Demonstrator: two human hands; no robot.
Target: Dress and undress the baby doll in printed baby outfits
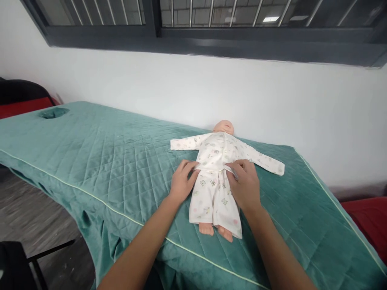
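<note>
A baby doll (pixel 223 127) lies front up on a massage bed, on its green quilted cover (pixel 121 149), near the end to the person's right, with its head toward the white wall (pixel 121 80) and its feet (pixel 206 228) toward the person. It wears a white printed shirt (pixel 211 151) and matching trousers (pixel 201 201); the sleeves stretch out to both sides, and the bare feet show below the trouser legs. The left hand (pixel 183 181) is at one side of the doll's waist, thumb and fingertips drawn narrow on the shirt's hem. The right hand (pixel 244 183) pinches a fold of the same hem near the middle of the waist; whether either grip also takes in the trousers' waistband is hard to tell. Toward the far left end, the bed has a face hole (pixel 53 112). A dark window frame (pixel 211 42) with metal bars (pixel 211 14) behind its glass runs above the wall, and a red object (pixel 367 219) stands beside the bed at the right
</note>
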